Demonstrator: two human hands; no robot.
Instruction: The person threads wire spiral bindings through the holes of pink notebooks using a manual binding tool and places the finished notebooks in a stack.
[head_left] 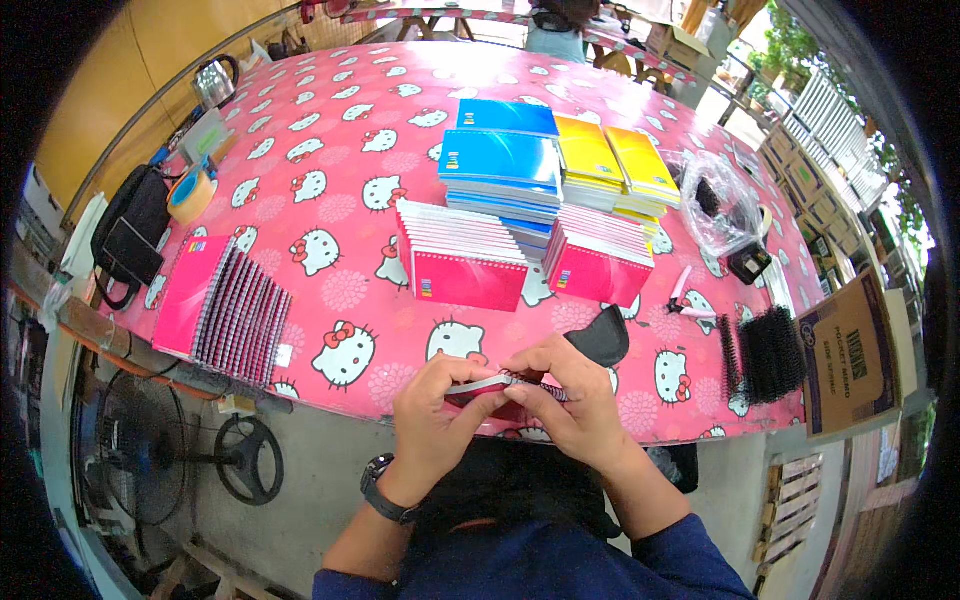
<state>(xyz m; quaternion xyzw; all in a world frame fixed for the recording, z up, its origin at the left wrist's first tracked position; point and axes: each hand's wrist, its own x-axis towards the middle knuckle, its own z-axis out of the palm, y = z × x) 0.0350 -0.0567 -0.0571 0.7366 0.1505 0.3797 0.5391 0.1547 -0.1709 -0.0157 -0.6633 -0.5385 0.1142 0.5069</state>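
My left hand (432, 415) and my right hand (565, 395) meet at the near edge of the pink cartoon-cat table (330, 150). Between their fingers they pinch a small pink notebook (505, 388) held edge-on, with its wire spiral binding (540, 390) under my right fingers. A wristwatch (385, 488) sits on my left wrist. Just beyond my hands stand two stacks of pink notebooks (462, 255) (598, 258), with blue stacks (502, 165) and yellow stacks (612, 160) behind them.
A fanned row of spiral-bound pink notebooks (228, 312) lies at the left. Black spiral coils (765, 352), pink-handled pliers (685, 298), a clear plastic bag (722, 200) and a cardboard box (850, 355) are at the right. A tape roll (190, 192), black bag (130, 235) and floor fan (140, 450) sit left.
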